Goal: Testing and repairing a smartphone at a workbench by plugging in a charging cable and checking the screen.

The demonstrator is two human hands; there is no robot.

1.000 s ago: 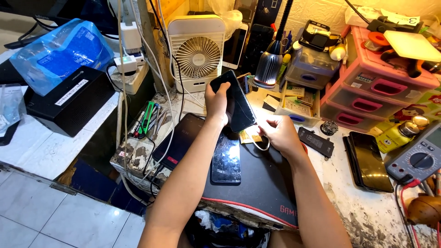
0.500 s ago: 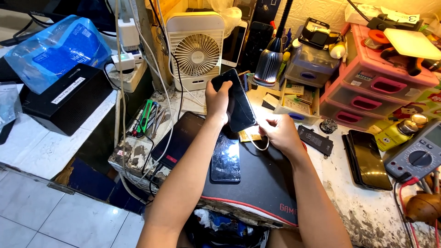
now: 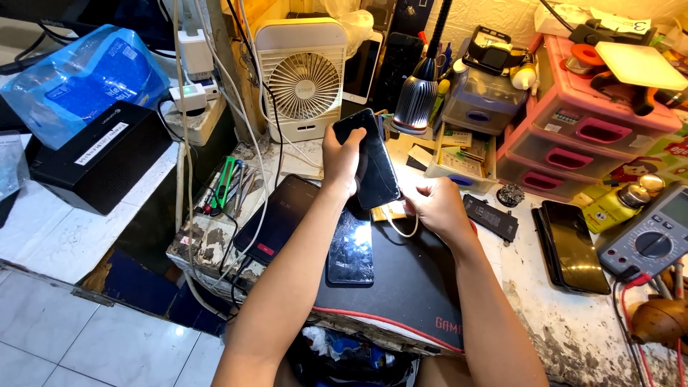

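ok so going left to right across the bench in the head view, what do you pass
blue plastic bag → black box → white fan → left hand holding dark phone → right hand → pink drawers → multimeter

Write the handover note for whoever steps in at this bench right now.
Left hand: holds a dark phone upright, above the black mat.
Right hand: pinches a white cable near the phone's lower end; plug hidden.
On the mat: another phone, screen up, and a third phone at its left edge.
Done: phone lifted, cable in hand.
Left: cannot tell if the cable is plugged in.
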